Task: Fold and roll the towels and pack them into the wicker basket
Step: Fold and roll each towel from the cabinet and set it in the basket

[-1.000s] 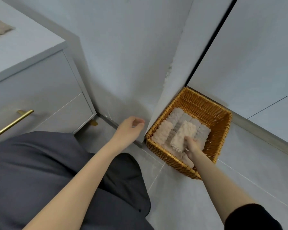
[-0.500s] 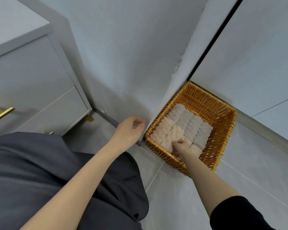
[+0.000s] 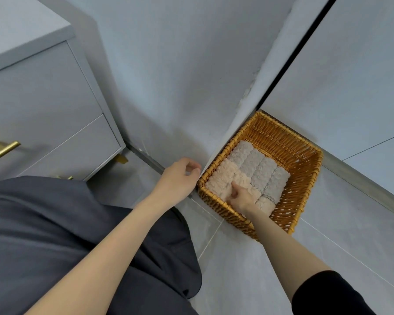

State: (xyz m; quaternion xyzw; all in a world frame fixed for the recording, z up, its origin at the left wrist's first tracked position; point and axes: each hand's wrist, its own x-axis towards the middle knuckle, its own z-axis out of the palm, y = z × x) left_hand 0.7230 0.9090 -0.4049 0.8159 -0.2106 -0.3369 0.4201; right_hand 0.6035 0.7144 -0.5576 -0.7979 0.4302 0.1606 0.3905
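Note:
A wicker basket [image 3: 305, 155] stands on the floor, tucked into a wall corner. Several rolled towels lie packed side by side in it: grey rolls [image 3: 257, 169] toward the back, beige rolls [image 3: 221, 178] toward the front left. My right hand [image 3: 242, 197] is down inside the basket at its near side. Its fingers are curled on a beige towel roll and its thumb lies along the roll next to it. My left hand [image 3: 178, 178] hovers just left of the basket with loosely curled fingers touching the wall's corner edge [image 3: 203, 171]. It holds nothing.
A grey cabinet [image 3: 43, 105] with drawers and a brass handle [image 3: 2, 151] stands at the left. My dark grey garment [image 3: 55, 235] fills the lower left. Walls close in behind and to the right of the basket. Tiled floor [image 3: 237, 269] lies in front.
My right hand has lowered the beige roll from above the towels into the basket's near side, where it now lies level with the others. My left hand has stayed by the wall corner.

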